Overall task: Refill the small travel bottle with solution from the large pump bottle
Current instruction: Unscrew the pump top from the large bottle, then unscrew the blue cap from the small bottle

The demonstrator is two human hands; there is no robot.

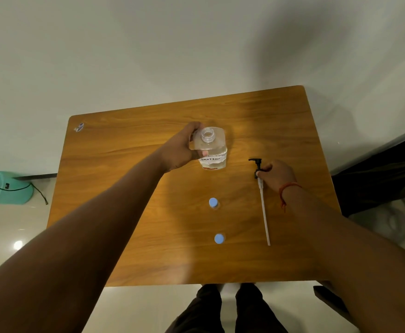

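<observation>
Pump [259, 169] is out in my right hand [278, 176], left hand [179, 150] grips the open big bottle [212, 150] mid-frame; both small bottles [213, 203] below look capped, so no pouring yet.

Red wrist thread [289, 188], dark trousers [230, 311]

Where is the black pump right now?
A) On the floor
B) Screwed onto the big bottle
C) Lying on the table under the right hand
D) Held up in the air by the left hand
C: the pump lies on the table with the right hand on it, while the big bottle, neck open, is held by the left hand.
</observation>
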